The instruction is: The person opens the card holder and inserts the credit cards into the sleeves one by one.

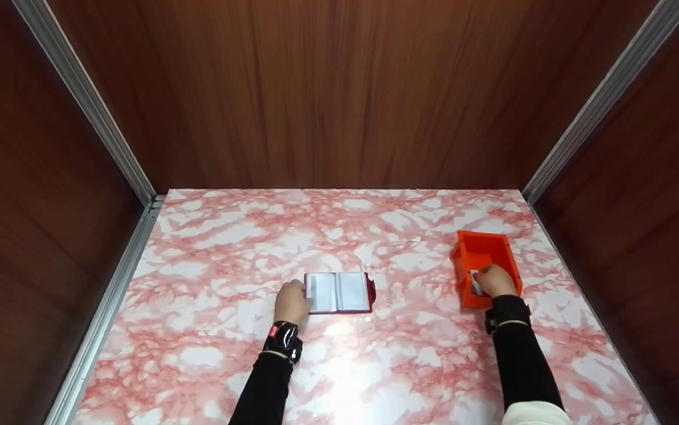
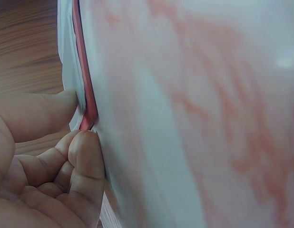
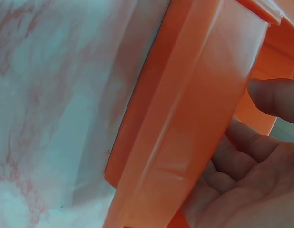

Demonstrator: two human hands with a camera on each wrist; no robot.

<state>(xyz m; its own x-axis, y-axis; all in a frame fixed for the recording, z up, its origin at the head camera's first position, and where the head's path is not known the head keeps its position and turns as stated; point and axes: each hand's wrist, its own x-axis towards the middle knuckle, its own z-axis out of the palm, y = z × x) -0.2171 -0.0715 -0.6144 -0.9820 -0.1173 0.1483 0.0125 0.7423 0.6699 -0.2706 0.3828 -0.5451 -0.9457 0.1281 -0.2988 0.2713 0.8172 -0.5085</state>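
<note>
left hand [image 1: 292,302] pinches booklet [image 1: 352,290] — right hand [image 1: 495,280] inside bin [image 1: 462,262]

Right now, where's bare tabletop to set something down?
Free: tabletop between open booklet and orange bin; far strip along back wall; stretch between left hand and left metal rail. Crowded: the booklet's left edge, held by that hand, and the bin, with the right hand inside.

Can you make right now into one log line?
left hand: pinching left edge of open red card holder | right hand: in orange bin, by pale flat item; grip unclear
</note>
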